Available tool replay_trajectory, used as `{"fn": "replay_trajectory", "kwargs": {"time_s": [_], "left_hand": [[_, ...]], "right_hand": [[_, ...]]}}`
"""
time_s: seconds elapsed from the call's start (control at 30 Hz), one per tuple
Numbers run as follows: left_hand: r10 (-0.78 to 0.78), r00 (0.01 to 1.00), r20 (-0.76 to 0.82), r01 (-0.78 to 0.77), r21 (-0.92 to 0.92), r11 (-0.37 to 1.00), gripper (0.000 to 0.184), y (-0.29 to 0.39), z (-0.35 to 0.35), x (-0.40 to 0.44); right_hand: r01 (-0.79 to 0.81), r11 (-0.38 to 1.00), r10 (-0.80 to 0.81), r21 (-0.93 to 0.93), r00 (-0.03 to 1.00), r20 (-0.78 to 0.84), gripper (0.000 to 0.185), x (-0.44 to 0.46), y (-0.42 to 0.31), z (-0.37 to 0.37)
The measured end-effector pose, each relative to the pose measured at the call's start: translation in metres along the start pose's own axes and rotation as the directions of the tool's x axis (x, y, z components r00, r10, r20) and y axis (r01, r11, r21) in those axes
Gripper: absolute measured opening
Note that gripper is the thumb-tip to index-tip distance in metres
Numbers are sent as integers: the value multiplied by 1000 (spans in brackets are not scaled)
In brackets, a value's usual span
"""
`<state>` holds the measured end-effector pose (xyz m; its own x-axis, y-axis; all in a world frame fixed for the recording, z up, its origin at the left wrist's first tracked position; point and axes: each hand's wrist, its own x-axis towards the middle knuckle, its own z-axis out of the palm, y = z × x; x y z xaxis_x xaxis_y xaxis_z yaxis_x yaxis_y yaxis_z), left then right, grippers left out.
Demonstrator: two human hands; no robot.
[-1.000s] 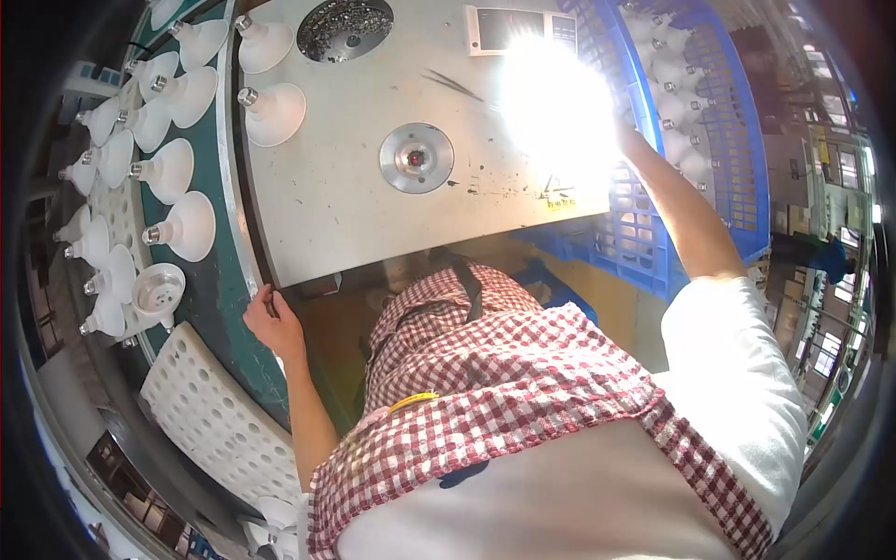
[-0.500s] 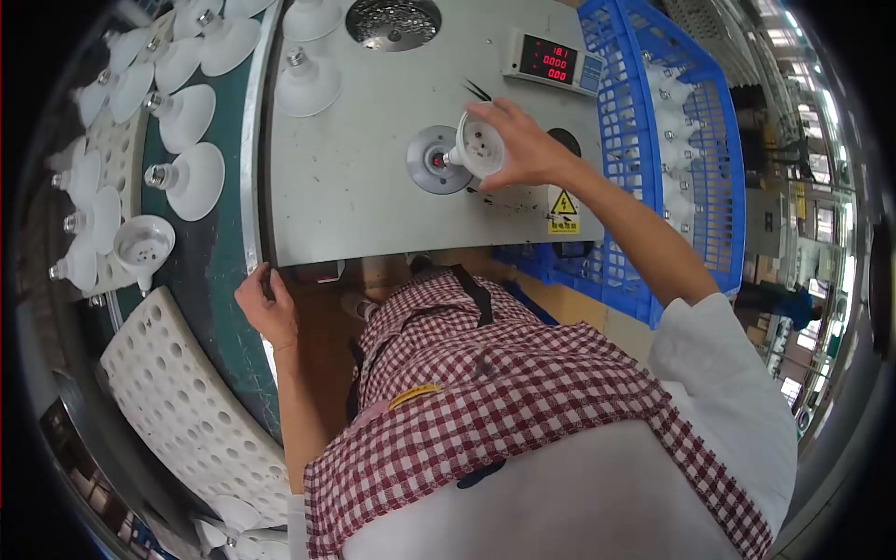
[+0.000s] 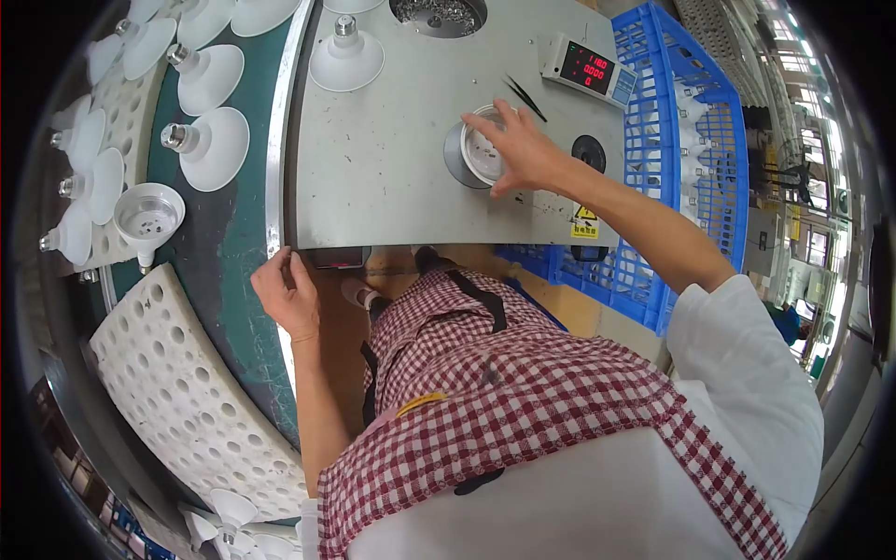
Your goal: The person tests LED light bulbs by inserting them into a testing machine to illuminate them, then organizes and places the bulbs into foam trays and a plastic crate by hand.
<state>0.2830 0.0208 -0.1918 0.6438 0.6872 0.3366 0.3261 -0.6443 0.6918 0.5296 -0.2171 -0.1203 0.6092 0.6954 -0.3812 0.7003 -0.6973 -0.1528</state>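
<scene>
My right hand (image 3: pixel 525 152) grips the rim of a white lamp bulb (image 3: pixel 483 154), whose open face is turned up towards me. The bulb sits over the round metal test socket (image 3: pixel 455 154) on the grey metal table and hides most of it; whether its base touches inside cannot be seen. My left hand (image 3: pixel 291 297) rests at the metal edge strip beside the green bench, its fingers loosely bent, thumb apart, and nothing visible in them. Nearest to the right hand lies a pair of dark tweezers (image 3: pixel 525 98).
A meter (image 3: pixel 590 70) with red digits stands at the back right. Beside the table is a blue crate (image 3: pixel 644 140) with bulbs inside. Several white bulbs (image 3: pixel 213 149) lie on the green bench (image 3: pixel 245 243), near a white perforated board (image 3: pixel 187 373). A bowl-like opening (image 3: pixel 439 17) holds small metal parts.
My right hand has lowered the bulb from a tilt onto the socket. The meter's digits differ. The view has shifted slightly, and my left hand remains at the bench edge.
</scene>
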Motion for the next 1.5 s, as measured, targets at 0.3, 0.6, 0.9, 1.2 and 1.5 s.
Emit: {"fn": "replay_trajectory", "kwargs": {"time_s": [0.3, 0.6, 0.9, 1.2, 1.5], "left_hand": [[-136, 916, 377, 347, -575, 741, 43, 116, 3, 48], [21, 867, 499, 443, -789, 426, 43, 197, -7, 87], [34, 971, 236, 117, -597, 794, 38, 179, -3, 150], [203, 938, 280, -38, -501, 865, 34, 202, 114, 207], [304, 888, 344, -195, -318, 928, 54, 155, 240, 184]], "right_hand": [[-90, 165, -10, 982, 996, 93, 84, -40, -8, -71], [-378, -789, -506, 484, 847, -164, 79, -53, -48, -14], [-285, -753, -359, 594, 933, -7, 84, -62, -2, 4], [-183, -813, -134, 552, 983, 129, 74, -86, 45, 31], [-98, -834, -36, 543, 992, 123, 68, -106, 63, 34]]}}
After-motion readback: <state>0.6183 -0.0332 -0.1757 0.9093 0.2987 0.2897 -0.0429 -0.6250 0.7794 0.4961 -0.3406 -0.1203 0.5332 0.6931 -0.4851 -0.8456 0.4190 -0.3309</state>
